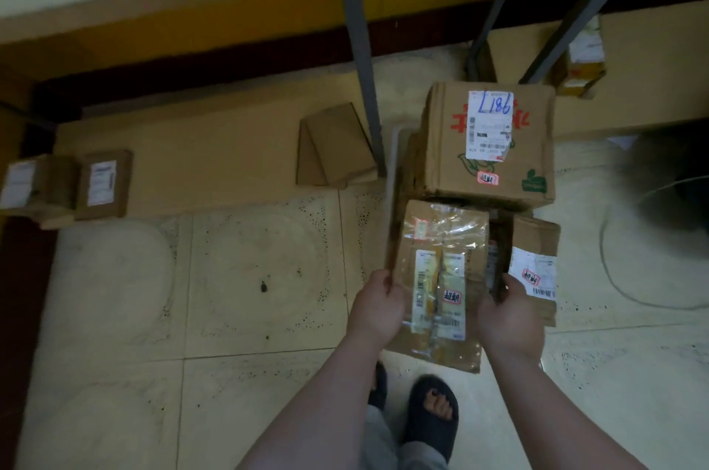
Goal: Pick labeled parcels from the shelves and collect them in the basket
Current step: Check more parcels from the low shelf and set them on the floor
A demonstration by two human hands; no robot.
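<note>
Head view, near to far. A foot in a dark open-toed slipper (433, 416) stood on the tiled floor (268, 277). Above it, the left hand (378, 312) and right hand (506, 320) gripped opposite side edges of a tape-wrapped cardboard parcel (441, 239). Each thumb was clamped over the top face, and the remaining fingers were hidden beneath. The parcel bore torn yellow-and-white labels and a small red sticker.

Just right of it, partly under the right hand, lay a second labelled parcel (535, 258). Beyond both sat a large carton (445, 147) with a white label marked in blue. A pale rim (392, 162) along its left side was apparently the basket's. Whether the held parcel rested on the pile could not be told.

Farther back, a low shelf board (215, 147) carried a flat carton (337, 147) beside a grey upright (356, 28), with two labelled parcels (103, 183) at far left.
</note>
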